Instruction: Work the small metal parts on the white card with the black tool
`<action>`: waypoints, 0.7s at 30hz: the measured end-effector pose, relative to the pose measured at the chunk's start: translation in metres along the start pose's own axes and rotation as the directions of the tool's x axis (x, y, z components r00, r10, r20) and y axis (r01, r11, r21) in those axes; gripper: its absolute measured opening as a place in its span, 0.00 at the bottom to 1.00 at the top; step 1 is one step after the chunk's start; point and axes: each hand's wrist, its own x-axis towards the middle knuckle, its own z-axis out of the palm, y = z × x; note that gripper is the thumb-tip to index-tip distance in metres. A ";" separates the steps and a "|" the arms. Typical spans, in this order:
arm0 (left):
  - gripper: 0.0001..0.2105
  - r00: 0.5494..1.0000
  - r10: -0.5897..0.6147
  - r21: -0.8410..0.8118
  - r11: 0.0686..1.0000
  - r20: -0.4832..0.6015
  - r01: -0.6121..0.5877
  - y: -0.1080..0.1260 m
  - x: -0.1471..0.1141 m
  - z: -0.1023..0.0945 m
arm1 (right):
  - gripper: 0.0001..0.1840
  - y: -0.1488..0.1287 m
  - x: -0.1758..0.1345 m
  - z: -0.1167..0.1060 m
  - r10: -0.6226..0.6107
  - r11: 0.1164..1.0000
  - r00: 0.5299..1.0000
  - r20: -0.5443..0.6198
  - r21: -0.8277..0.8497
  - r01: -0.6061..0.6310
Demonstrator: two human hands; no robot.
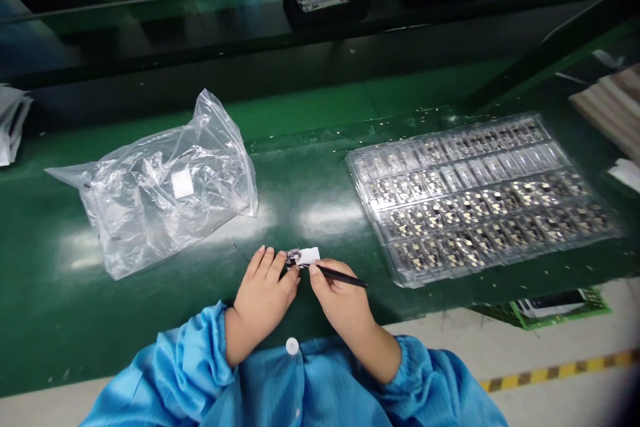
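Observation:
A small electronic circuit board (pixel 293 256) lies on the green table in front of me, with a white piece (pixel 308 255) at its right side. My left hand (pixel 264 295) holds the board by its left and near edges, fingers bent down onto it and the thumb close to its front. Black tweezers (pixel 346 277) are pinched in my right hand (pixel 345 303). Their tip reaches the front of the board, beside my left thumb; the exact contact is too small to make out.
A clear plastic bag (pixel 165 207) with a white label lies at left. To the right sits a clear tray (pixel 400 260) with rows of small metallic parts. Black trays (pixel 325 3) stand on the shelf behind. A green crate (pixel 560 310) is below the table edge.

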 end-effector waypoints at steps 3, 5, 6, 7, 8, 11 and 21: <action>0.09 1.000 0.000 -0.005 1.000 0.000 0.000 0.000 -0.001 0.000 | 0.11 0.002 -0.002 0.001 -0.014 1.000 1.000 -0.007 0.003 0.014; 0.09 1.000 0.000 -0.005 1.000 0.000 0.000 0.000 -0.001 0.001 | 0.11 0.002 -0.002 0.001 -0.010 1.000 1.000 -0.010 -0.001 0.010; 0.09 1.000 0.002 -0.004 1.000 0.001 -0.002 0.000 -0.001 0.001 | 0.11 0.002 -0.002 0.001 -0.008 1.000 1.000 -0.010 -0.004 0.008; 0.09 1.000 0.003 -0.003 1.000 0.001 -0.003 0.000 0.000 0.001 | 0.11 0.002 -0.002 0.001 -0.008 1.000 1.000 -0.008 -0.006 0.008; 0.09 1.000 0.004 -0.003 1.000 -0.001 -0.004 0.000 0.000 0.001 | 0.11 0.002 -0.001 0.001 -0.010 1.000 1.000 -0.006 -0.009 0.010; 0.09 1.000 0.003 -0.005 1.000 0.000 -0.003 -0.001 0.000 0.001 | 0.11 0.000 0.000 0.001 -0.003 1.000 1.000 0.006 -0.022 0.004; 0.09 1.000 -0.006 -0.012 1.000 0.003 0.006 0.000 0.000 0.000 | 0.15 -0.005 0.006 -0.006 0.141 0.989 0.982 0.124 0.025 -0.145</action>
